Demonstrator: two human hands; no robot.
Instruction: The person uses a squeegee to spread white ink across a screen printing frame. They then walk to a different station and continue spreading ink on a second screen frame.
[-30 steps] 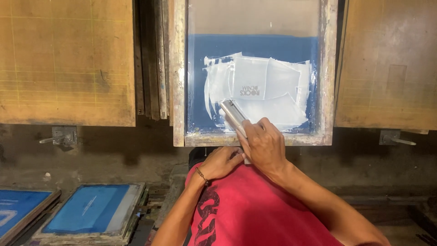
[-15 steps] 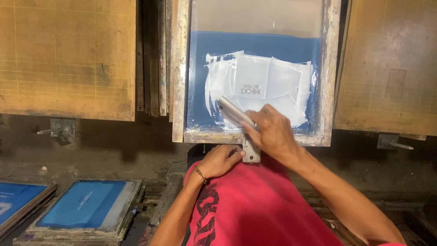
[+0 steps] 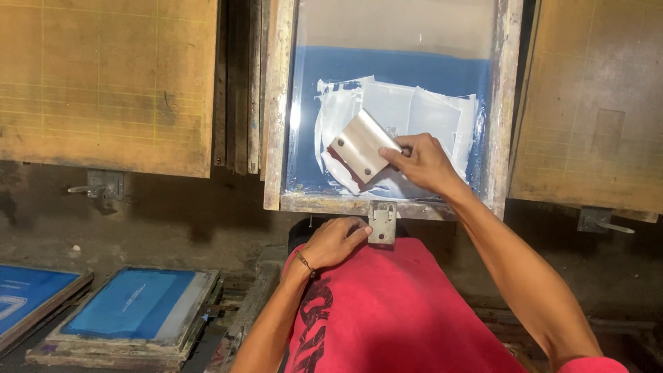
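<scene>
Head view, right hand: right hand [image 3: 423, 162] over lower right of mesh, fingers [image 3: 397, 153] clamped on the wooden squeegee [image 3: 362, 146].
Head view, squeegee: flat wooden face turned up toward the camera, dark blade edge at lower left, resting low on the white ink patch [image 3: 414, 114]; exact blade contact not readable.
Head view, left hand: left hand [image 3: 335, 242] curled against the near rail of the screen frame [image 3: 277, 103], fingertips touching the rail just beside the metal hinge plate [image 3: 382, 222]; nothing gripped, fingers loosely together.
Head view, screen: blue mesh inside wooden frame, white ink spread across the middle and lower right; red garment [image 3: 394, 311] lying under and in front of the frame.
Head view, surroundings: wooden boards [image 3: 103, 76] left and right of the frame; two spare blue screens [image 3: 131, 304] stacked at lower left.
Change, half a second back: squeegee then seen nearly edge-on as a thin bar; now rolled so the broad face shows, and shifted left of the hand.
Change, one second back: squeegee then low at the near rail, right hand close to left; now further up and onto the ink.
Reading: judged a re-grip and reset of the tool on the ink, frame steadied throughout by the left hand.
</scene>
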